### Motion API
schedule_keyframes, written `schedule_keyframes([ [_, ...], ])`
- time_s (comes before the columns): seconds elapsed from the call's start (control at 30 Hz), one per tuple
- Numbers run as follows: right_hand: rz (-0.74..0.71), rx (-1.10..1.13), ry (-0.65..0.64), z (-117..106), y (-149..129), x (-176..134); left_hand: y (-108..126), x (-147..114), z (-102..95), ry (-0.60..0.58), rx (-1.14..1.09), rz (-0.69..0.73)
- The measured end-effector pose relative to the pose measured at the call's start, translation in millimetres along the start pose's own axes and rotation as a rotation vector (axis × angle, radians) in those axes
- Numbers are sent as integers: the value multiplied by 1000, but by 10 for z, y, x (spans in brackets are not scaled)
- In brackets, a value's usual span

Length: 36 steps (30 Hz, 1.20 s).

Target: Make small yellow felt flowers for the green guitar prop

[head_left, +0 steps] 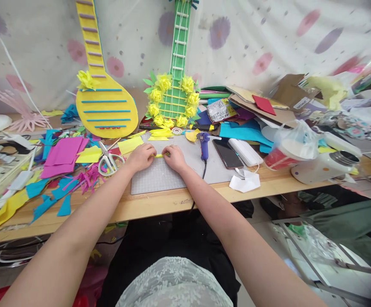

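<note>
Over a grey cutting mat (153,181), my left hand (142,157) and my right hand (174,157) face each other with curled fingers. A narrow strip of yellow paper (159,156) runs between them, and both hands pinch an end of it. Right of my right hand, a purple hot glue gun (204,145) stands on the mat with its cord trailing down. White-handled scissors (109,162) lie left of my left hand. Cut yellow paper pieces (159,134) are behind my hands.
A yellow paper instrument (106,106) and a green one with yellow flowers (177,96) lean at the back. Magenta paper sheets (62,155) and scraps cover the left. A phone (227,153), a white power bank (245,152), a bagged cup (284,153) and an uncapped bottle (322,167) stand right.
</note>
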State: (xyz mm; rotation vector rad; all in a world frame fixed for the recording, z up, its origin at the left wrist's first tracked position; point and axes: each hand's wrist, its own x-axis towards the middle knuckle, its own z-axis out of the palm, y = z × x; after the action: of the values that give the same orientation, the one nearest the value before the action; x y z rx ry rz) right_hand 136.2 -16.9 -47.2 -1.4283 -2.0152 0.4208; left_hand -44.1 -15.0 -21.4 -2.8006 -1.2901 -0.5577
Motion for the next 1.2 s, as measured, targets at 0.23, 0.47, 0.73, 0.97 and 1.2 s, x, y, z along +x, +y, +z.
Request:
schedule_keyframes([
  [0.23,-1,-13,-2,4,-8,-8,-8,14,-17,-71,-93,-161],
  [0.47,-14,82,-33,-19,17,1,7,179,-45,-215,-248,-404],
  [0.73,213,975,34,-75,74,58,222,203,-67,-99,-1133,-834],
  [0.97,310,1094,1,-79,50,53,391,167,-27,-79,-1431,-926],
  [1.2,353,1068,66,-69,21,72,378,154,-87,-130,-1389,-897],
])
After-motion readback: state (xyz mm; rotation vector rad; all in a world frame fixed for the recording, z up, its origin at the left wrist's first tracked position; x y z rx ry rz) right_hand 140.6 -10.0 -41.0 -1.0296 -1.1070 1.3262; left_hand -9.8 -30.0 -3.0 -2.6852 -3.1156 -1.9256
